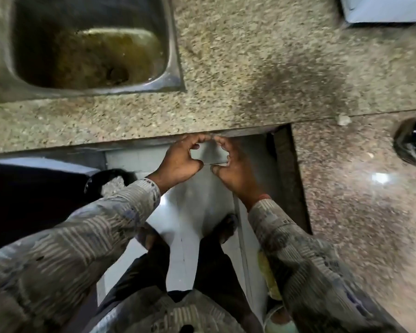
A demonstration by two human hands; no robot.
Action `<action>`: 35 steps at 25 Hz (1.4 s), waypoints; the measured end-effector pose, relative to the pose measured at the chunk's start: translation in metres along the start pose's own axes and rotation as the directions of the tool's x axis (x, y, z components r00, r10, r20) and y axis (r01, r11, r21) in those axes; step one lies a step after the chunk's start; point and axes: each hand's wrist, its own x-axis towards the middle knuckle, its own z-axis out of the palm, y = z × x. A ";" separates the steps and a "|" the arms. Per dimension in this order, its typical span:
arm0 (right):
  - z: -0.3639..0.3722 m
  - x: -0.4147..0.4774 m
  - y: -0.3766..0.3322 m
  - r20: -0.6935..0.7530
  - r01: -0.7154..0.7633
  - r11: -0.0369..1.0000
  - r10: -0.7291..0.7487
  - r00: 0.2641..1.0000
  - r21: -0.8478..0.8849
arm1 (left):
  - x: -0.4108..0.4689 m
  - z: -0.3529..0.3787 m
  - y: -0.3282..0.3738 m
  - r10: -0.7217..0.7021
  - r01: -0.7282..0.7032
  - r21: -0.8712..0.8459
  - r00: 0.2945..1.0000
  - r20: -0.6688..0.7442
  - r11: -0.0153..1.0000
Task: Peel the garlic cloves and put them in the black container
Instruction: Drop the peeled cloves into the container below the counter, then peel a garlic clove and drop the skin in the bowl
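Speckled stone counter [262,68] across the upper half and down the right side, front edge just above the hands. Steel sink [175,68] let into it at upper left, basin stained; no garlic visible inside. Dark, bin-like bulk [34,193] under the counter at left, contents not legible. Glossy black container [412,143] on the right-hand run of the counter, cut off by the frame edge, interior not visible; judged to be the task's receptacle.

Left hand [180,162] and right hand [235,171] brought together below the counter lip, over pale floor, patterned sleeves down to the wrists. Fingers of both curled, gap narrow, forefinger tips meeting just under the lip, thumbs close together beneath. Posture consistent with peeling, so presumably a garlic clove between those tips, but none discernible: too small and blurred. Cannot tell whether anything held, nor which way its long axis lies.

Small pale scrap [344,120] on the counter near the inner corner, between hands and container; peel or clove, not determinable.

Governing relation: container to the right of the fingertips and well apart, above the counter edge; right hand the nearer. Deposit therefore judged a rightward, upward carry by that hand. Risk: small item dropped to the floor, with no surface beneath the hands.
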 end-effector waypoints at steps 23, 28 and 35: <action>-0.325 -0.034 0.171 -0.633 -0.513 0.854 0.447 0.632 0.092 | 0.180 0.292 0.257 0.223 -0.426 0.328 0.832 0.509 0.843; -0.324 -0.017 0.178 -0.636 -0.635 0.764 0.548 0.543 0.115 | 0.232 0.284 0.258 0.193 -0.460 0.479 0.841 0.506 0.748; -0.318 -0.019 0.178 -0.600 -0.742 0.670 0.583 0.549 -0.027 | 0.255 0.292 0.247 0.098 -0.512 0.583 0.798 0.595 0.631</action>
